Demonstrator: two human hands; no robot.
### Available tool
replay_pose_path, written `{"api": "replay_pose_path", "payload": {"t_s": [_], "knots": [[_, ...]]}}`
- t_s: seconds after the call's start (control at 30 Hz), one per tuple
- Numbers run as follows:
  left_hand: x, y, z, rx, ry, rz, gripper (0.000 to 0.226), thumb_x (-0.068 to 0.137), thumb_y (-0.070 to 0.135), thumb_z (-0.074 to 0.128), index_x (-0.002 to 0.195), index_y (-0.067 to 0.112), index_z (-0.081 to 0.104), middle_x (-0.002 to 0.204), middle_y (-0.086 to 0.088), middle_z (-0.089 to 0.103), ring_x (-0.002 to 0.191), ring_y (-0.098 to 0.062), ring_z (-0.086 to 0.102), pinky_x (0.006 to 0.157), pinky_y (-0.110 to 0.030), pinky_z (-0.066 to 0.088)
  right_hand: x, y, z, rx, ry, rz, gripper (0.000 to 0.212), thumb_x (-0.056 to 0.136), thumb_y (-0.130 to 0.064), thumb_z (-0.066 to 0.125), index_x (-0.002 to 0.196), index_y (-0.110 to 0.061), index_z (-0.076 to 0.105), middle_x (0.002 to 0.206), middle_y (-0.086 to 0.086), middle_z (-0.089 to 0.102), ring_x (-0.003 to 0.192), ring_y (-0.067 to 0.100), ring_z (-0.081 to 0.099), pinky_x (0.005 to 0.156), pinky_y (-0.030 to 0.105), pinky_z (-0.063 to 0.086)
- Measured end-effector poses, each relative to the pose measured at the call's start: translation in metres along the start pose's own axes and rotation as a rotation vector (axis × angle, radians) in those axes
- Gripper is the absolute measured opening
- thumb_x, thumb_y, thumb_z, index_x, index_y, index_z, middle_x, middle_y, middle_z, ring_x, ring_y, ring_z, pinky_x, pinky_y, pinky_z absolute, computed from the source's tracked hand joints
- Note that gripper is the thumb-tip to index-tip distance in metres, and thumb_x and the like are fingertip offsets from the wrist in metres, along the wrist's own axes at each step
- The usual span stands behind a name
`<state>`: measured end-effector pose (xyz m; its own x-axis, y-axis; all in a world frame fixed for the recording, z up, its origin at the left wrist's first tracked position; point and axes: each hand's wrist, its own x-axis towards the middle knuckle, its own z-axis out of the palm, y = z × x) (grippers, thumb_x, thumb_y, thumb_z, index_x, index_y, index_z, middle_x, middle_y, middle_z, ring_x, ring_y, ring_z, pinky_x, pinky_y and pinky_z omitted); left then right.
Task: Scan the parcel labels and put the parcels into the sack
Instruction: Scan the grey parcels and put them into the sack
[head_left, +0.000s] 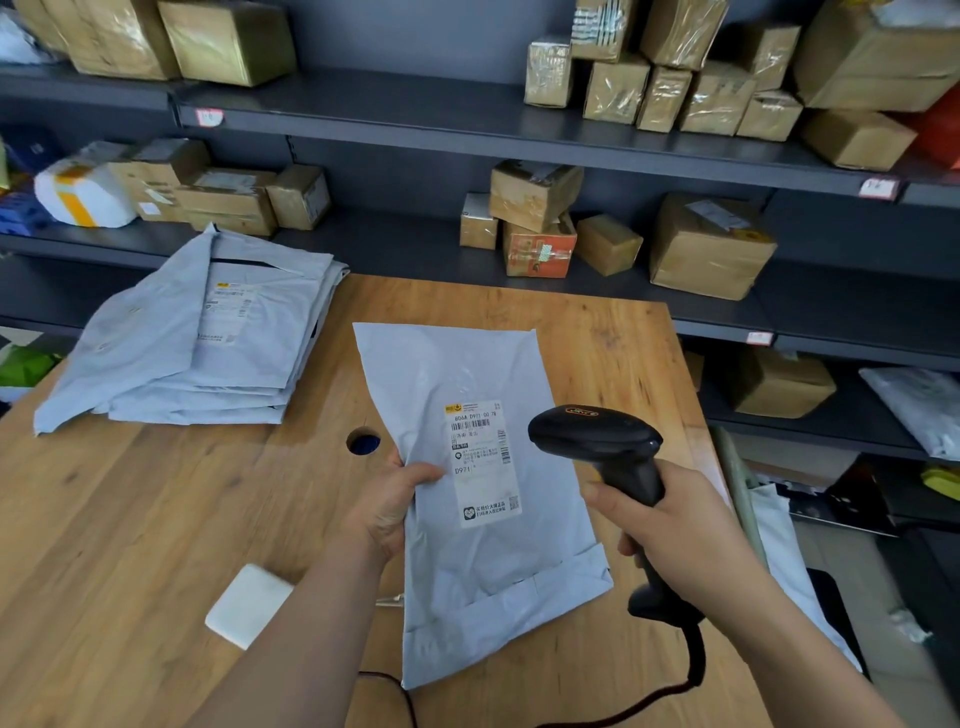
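A pale grey poly-mailer parcel (467, 374) is held over the wooden table (130, 519), label side up. Its white shipping label (485, 462) with a barcode faces me. My left hand (387, 501) grips the parcel's left edge, thumb on top beside the label. My right hand (670, 525) grips the handle of a black corded barcode scanner (597, 434), whose head points left at the label, just to the label's right. A white sack (800, 566) hangs off the table's right side, partly hidden by my right arm.
A stack of several grey mailers (208, 338) lies at the table's back left. A small white block (249, 605) sits near the front, and a round cable hole (363, 441) is near my left hand. Shelves (415, 109) of cardboard boxes stand behind and to the right.
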<state>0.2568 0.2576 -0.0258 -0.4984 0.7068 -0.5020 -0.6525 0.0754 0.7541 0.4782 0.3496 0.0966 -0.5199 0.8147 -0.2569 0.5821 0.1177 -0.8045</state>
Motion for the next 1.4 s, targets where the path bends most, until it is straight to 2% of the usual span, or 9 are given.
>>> {"api": "replay_pose_path", "payload": {"t_s": [0.17,0.3,0.47,0.6,0.7,0.83,1.0,1.13,1.4], "knots": [[-0.001,-0.003,0.01,-0.035,-0.049,-0.015,0.043,0.086,-0.014,0.048,0.127,-0.002,0.053,0.109,-0.021,0.069,0.085,-0.032,0.071,0.067,-0.039,0.061,-0.003,0.004,-0.021,-0.017,0.076,0.052,0.025,0.085,-0.031,0.069,0.082,-0.008,0.06,0.059,0.009,0.059,0.038,0.004,0.05,0.041,0.022,0.043],[0.005,-0.011,0.034,-0.036,-0.114,-0.037,0.044,0.083,-0.013,0.054,0.127,-0.005,0.053,0.093,-0.016,0.074,0.076,-0.028,0.073,0.059,-0.034,0.059,-0.013,0.021,-0.057,-0.043,0.202,0.081,0.025,0.083,-0.033,0.071,0.081,-0.01,0.062,0.06,0.012,0.064,0.043,0.012,0.054,0.043,0.026,0.045],[0.017,-0.033,0.093,0.026,-0.207,-0.04,0.048,0.082,-0.011,0.056,0.13,-0.004,0.052,0.099,-0.015,0.073,0.082,-0.027,0.073,0.062,-0.034,0.058,-0.029,0.057,-0.115,-0.038,0.378,0.135,0.03,0.082,-0.028,0.073,0.073,-0.003,0.06,0.053,0.011,0.058,0.039,0.014,0.05,0.048,0.038,0.05],[0.022,-0.059,0.151,0.051,-0.269,-0.105,0.065,0.07,-0.003,0.068,0.132,-0.003,0.05,0.116,-0.022,0.066,0.093,-0.033,0.07,0.066,-0.038,0.058,-0.04,0.094,-0.163,-0.054,0.458,0.185,0.028,0.083,-0.029,0.072,0.076,-0.004,0.061,0.058,0.016,0.062,0.042,0.02,0.051,0.042,0.028,0.043],[0.026,-0.088,0.202,0.06,-0.303,-0.128,0.051,0.082,-0.007,0.06,0.132,-0.002,0.049,0.118,-0.024,0.064,0.086,-0.029,0.072,0.064,-0.038,0.059,-0.04,0.125,-0.199,-0.014,0.482,0.219,0.026,0.083,-0.029,0.072,0.081,-0.005,0.064,0.062,0.018,0.064,0.043,0.019,0.051,0.037,0.026,0.041],[0.03,-0.135,0.274,0.116,-0.276,-0.142,0.041,0.087,-0.007,0.055,0.128,-0.005,0.052,0.113,-0.022,0.066,0.078,-0.024,0.072,0.062,-0.036,0.06,-0.028,0.172,-0.248,0.024,0.471,0.245,0.022,0.085,-0.028,0.07,0.081,-0.008,0.064,0.061,0.013,0.063,0.042,0.012,0.052,0.042,0.024,0.041],[0.044,-0.2,0.354,0.148,-0.195,-0.179,0.027,0.089,-0.012,0.049,0.108,0.005,0.058,0.083,-0.006,0.074,0.066,-0.018,0.072,0.054,-0.031,0.059,-0.002,0.231,-0.303,0.126,0.409,0.303,0.027,0.084,-0.031,0.071,0.08,-0.006,0.063,0.06,0.015,0.064,0.046,0.019,0.055,0.049,0.034,0.05],[0.071,-0.252,0.385,0.184,-0.14,-0.238,0.036,0.091,-0.01,0.047,0.118,0.01,0.058,0.106,-0.012,0.07,0.089,-0.027,0.069,0.065,-0.036,0.06,0.02,0.269,-0.328,0.209,0.362,0.337,0.027,0.084,-0.028,0.071,0.079,-0.003,0.062,0.057,0.013,0.062,0.043,0.018,0.053,0.045,0.03,0.048],[0.142,-0.343,0.382,0.373,0.115,-0.262,0.034,0.088,-0.01,0.043,0.114,0.005,0.06,0.1,-0.016,0.068,0.086,-0.032,0.066,0.074,-0.042,0.056,0.067,0.335,-0.328,0.268,0.254,0.362,0.026,0.084,-0.027,0.071,0.076,-0.005,0.061,0.053,0.008,0.061,0.043,0.012,0.056,0.044,0.022,0.046]]}}
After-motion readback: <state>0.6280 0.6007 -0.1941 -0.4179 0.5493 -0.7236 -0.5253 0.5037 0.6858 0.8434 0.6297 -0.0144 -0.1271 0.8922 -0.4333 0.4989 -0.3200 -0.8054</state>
